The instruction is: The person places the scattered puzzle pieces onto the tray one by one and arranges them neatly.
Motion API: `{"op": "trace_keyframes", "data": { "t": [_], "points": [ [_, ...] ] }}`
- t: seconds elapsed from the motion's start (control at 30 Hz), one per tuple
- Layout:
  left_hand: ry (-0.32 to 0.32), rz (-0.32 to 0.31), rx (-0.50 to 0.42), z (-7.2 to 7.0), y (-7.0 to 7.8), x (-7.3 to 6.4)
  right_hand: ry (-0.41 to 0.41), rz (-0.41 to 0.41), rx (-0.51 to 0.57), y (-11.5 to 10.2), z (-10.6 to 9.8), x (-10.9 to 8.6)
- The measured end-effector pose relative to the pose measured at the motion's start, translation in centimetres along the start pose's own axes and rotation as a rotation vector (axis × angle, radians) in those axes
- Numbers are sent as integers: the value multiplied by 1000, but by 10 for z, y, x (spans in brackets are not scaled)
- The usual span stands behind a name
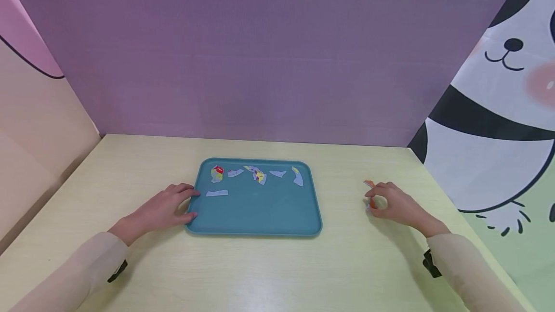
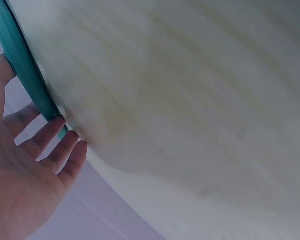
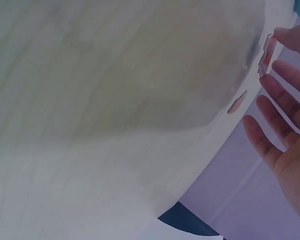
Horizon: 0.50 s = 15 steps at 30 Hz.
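My left hand (image 1: 162,208) rests its thumb and fingertips on the left rim of a teal tray (image 1: 256,215), fingers spread. In the left wrist view the fingers reach along the teal rim (image 2: 27,65). On the right, my right hand (image 1: 396,206) pinches a small clear piece with orange print (image 3: 268,54) between thumb and fingertips, just above the table. Another flat orange piece (image 1: 369,183) lies on the table beside the fingertips. Several irregular printed pieces lie on the tray, including a red and yellow one (image 1: 217,174) and a pale strip (image 1: 217,193).
The light wooden table (image 1: 260,278) carries the tray near its middle. A purple panel (image 1: 260,52) stands behind the table. A panda picture (image 1: 498,158) covers the right wall, and a pale wall (image 1: 39,143) stands at the left.
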<state>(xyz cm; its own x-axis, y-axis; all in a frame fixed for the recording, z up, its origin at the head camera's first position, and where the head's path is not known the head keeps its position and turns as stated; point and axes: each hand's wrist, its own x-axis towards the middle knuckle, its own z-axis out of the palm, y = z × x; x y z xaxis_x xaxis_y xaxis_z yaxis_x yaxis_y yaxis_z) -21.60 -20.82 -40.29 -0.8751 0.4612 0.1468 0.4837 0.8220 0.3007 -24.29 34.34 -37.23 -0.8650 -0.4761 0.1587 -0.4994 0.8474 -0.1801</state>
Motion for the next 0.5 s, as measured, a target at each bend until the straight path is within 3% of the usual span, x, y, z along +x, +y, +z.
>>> {"op": "trace_keyframes", "data": {
  "t": [0.3,0.5],
  "points": [
    [9,8,2,3,-3,1,-28,1,37,-13,4,14],
    [5,6,2,2,-3,1,-18,-52,19,-23,7,23]
  ]
}}
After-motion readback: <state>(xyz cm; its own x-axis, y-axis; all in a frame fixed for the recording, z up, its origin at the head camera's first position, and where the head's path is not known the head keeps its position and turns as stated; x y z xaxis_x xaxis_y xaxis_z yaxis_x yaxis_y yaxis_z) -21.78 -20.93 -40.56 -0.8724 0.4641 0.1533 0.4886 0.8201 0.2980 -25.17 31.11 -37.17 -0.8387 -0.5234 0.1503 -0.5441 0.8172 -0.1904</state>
